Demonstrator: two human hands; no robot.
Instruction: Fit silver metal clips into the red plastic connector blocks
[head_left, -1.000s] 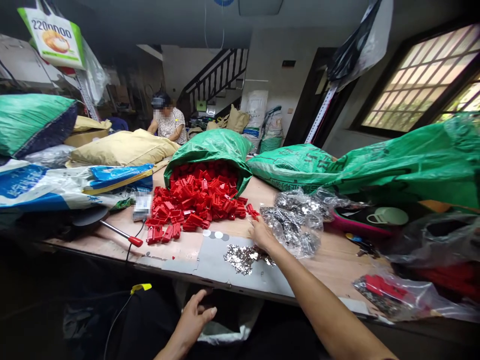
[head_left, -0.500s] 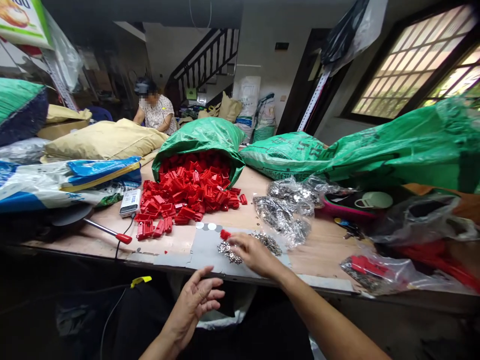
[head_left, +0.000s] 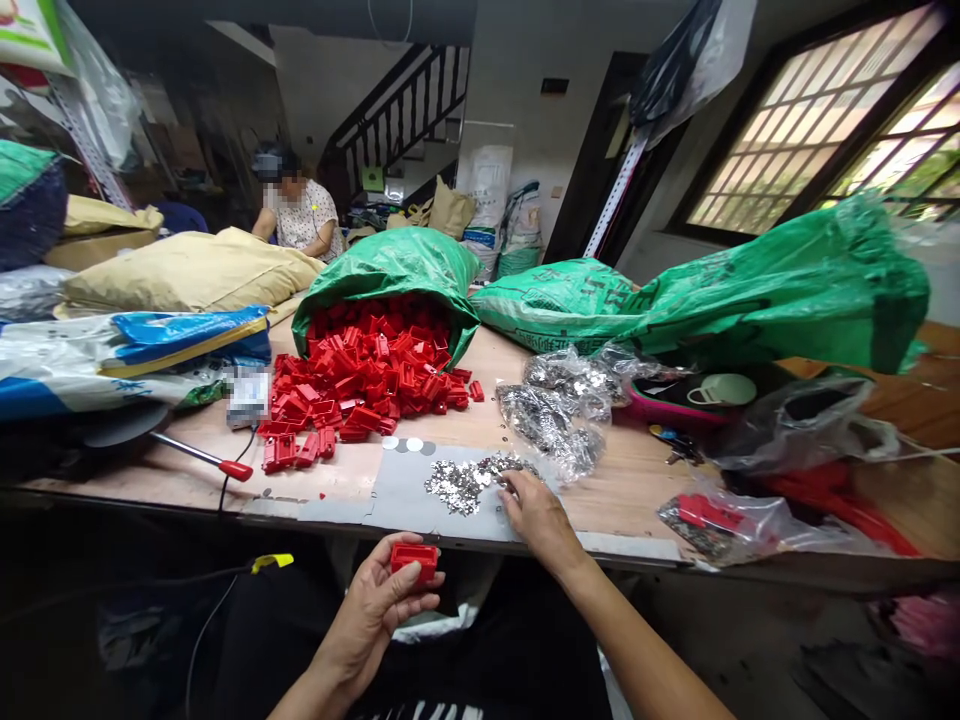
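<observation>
My left hand (head_left: 382,590) holds a small red plastic housing (head_left: 414,562) in front of the table edge, thumb on the near side and fingers behind it. The housing's hollow side faces up toward me. Over the grey mat (head_left: 397,500), my right hand (head_left: 538,512) has its fingertips bent together at a pile of small dark metal parts (head_left: 499,464). Whatever sits between those fingertips is too small to make out. Just left of them lies a heap of shiny flat metal pieces (head_left: 454,487).
Many red housings (head_left: 352,385) spill from a green sack (head_left: 397,260). Clear bags of metal parts (head_left: 551,430) lie right of the mat. A red-tipped lever (head_left: 234,470) stands at left. Another bag (head_left: 701,530) lies at the front right. A person (head_left: 304,215) sits beyond the sacks.
The red housing has passed from my right hand to my left, which was open and is now closed around it. My right hand has shifted right to the dark metal parts. The view has shifted slightly.
</observation>
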